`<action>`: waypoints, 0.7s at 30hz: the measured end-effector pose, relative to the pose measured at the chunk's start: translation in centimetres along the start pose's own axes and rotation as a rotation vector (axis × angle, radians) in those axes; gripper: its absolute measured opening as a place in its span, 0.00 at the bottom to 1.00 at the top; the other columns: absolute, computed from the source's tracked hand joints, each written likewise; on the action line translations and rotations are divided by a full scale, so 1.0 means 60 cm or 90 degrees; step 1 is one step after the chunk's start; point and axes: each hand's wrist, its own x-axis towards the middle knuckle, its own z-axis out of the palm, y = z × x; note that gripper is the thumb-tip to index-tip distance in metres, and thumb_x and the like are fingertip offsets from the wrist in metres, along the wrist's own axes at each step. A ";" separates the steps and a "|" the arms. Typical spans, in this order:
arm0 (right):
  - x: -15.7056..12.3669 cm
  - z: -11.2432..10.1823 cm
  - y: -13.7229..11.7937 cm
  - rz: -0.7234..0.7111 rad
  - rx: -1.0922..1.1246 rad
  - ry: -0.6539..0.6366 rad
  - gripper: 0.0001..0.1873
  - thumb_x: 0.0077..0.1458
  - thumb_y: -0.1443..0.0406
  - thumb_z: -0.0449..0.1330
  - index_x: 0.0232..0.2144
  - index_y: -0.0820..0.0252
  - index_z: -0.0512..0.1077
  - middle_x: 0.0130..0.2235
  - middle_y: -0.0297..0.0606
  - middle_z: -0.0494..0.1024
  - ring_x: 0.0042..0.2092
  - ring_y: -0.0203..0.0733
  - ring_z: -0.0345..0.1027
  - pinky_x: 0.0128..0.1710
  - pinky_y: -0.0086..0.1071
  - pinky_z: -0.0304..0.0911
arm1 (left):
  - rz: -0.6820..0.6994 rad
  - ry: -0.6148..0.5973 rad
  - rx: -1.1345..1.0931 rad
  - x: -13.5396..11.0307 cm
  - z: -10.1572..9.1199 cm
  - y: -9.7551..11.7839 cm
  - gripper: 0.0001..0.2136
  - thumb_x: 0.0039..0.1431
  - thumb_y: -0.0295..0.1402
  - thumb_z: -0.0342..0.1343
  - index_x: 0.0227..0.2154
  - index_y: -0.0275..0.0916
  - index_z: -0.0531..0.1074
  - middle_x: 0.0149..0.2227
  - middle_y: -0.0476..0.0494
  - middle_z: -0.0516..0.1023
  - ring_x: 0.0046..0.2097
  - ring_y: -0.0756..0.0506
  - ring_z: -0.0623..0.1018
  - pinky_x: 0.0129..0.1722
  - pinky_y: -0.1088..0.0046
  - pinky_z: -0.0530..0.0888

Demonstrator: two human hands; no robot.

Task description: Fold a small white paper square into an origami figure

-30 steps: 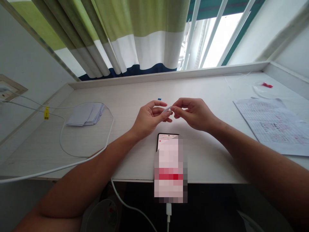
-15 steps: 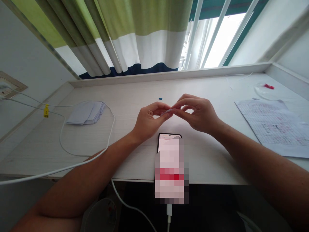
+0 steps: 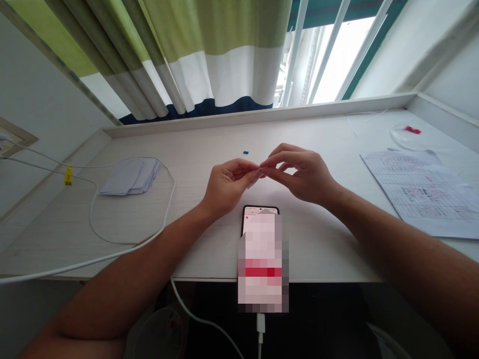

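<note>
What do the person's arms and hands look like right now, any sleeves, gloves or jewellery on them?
Both forearms are bare up to the frame edge: no sleeves show. The left hand and right hand wear no gloves. No rings, watch or wristbands are visible on the fingers or wrists that show. No markings or tape can be seen on either arm.

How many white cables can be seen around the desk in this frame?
2. One white cable loops across the desk's left side past the stack of folded papers. A second short cable plugs into the phone at the front edge. They may join out of view.
</note>
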 end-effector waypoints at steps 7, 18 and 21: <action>0.002 0.005 -0.015 0.086 0.115 0.034 0.06 0.58 0.61 0.70 0.30 0.56 0.81 0.32 0.34 0.81 0.34 0.40 0.78 0.42 0.44 0.77 | -0.058 -0.021 -0.023 0.000 0.003 0.018 0.12 0.56 0.40 0.72 0.35 0.38 0.80 0.33 0.43 0.86 0.37 0.43 0.86 0.38 0.66 0.81; 0.002 0.023 -0.004 0.161 0.131 0.117 0.18 0.51 0.54 0.75 0.34 0.57 0.73 0.36 0.37 0.80 0.38 0.43 0.76 0.39 0.41 0.76 | -0.050 0.104 -0.047 0.005 0.008 0.002 0.09 0.53 0.38 0.74 0.32 0.41 0.82 0.38 0.47 0.84 0.40 0.49 0.80 0.40 0.72 0.76; 0.001 0.029 -0.002 0.195 0.106 0.121 0.20 0.52 0.53 0.74 0.30 0.57 0.70 0.31 0.35 0.78 0.33 0.41 0.75 0.33 0.39 0.75 | -0.075 0.118 -0.063 0.002 0.012 0.002 0.10 0.53 0.39 0.74 0.32 0.41 0.83 0.34 0.47 0.84 0.36 0.50 0.79 0.39 0.71 0.76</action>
